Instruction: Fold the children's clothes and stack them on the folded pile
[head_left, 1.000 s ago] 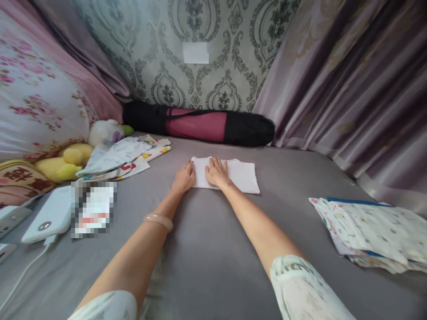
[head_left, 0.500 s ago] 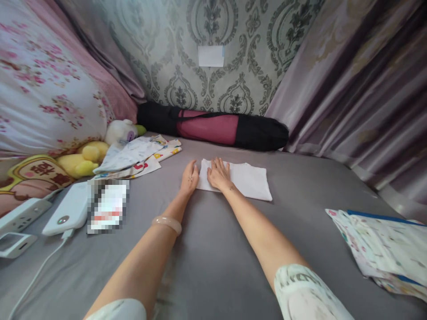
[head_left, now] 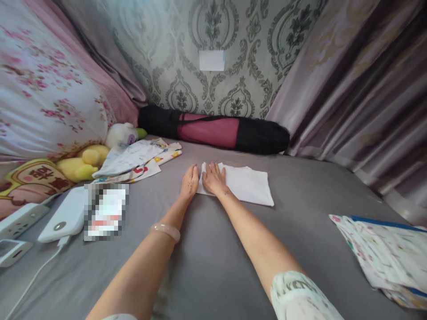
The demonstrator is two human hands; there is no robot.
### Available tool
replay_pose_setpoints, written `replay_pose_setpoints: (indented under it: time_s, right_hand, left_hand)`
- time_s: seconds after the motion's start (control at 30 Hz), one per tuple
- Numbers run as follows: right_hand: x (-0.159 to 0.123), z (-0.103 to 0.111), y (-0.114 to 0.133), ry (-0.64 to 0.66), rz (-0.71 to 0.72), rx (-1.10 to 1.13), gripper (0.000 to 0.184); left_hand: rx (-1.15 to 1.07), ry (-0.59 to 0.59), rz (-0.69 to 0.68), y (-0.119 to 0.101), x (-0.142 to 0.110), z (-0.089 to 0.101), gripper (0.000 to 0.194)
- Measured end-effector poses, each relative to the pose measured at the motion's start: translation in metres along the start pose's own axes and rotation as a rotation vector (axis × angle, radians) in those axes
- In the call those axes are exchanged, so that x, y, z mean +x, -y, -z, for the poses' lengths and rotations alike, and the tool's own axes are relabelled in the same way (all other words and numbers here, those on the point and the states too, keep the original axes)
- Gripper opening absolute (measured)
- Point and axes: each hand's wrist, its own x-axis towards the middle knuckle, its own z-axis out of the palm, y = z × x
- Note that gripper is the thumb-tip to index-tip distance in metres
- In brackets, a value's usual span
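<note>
A folded white cloth (head_left: 248, 184) lies flat on the grey bed sheet (head_left: 213, 262) in the middle of the view. My right hand (head_left: 214, 179) rests palm down on the cloth's left part, fingers stretched out and pointing away from me. Just to its left, my left hand (head_left: 190, 181) stands on its edge along the cloth's left end, with its fingers straight. Part of that end is hidden by the hands. A pale bangle (head_left: 166, 231) circles my left wrist.
Left are patterned cloths (head_left: 133, 156), a yellow plush toy (head_left: 83, 164), a white power bank (head_left: 65, 215) with a cable, a power strip (head_left: 23, 218) and a blurred-out item (head_left: 106, 213). A black and maroon long bag (head_left: 208, 131) lies behind. Folded patterned fabric (head_left: 390, 258) sits right.
My right hand has slid slightly left across the cloth, closer to my left hand. The view has tilted a little, so most things appear lower.
</note>
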Motion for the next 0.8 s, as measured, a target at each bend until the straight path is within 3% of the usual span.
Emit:
replay_pose_setpoints:
  time_s: [0.2,0.37,0.47,0.63,0.8]
  right_hand:
    - [0.003,-0.004,0.016,0.104,0.057,-0.034,0.059]
    - [0.002,-0.008,0.016,0.111,0.048,-0.007,0.057]
    - [0.002,-0.008,0.013,0.06,0.047,0.084,0.055]
    - [0.004,-0.003,0.0,-0.172,-0.004,0.27,0.055]
    - [-0.012,0.01,-0.027,-0.187,-0.002,0.148,0.05]
  left_hand:
    - [-0.023,0.0,0.019,-0.003,-0.001,0.002,0.054]
    - [-0.009,0.032,0.016,-0.001,-0.001,0.001,0.055]
    - [-0.002,0.041,-0.005,-0.001,-0.001,0.001,0.055]
    - [0.062,0.093,-0.059,0.001,0.0,0.0,0.056]
    - [0.265,0.187,-0.155,0.002,-0.003,-0.003,0.051]
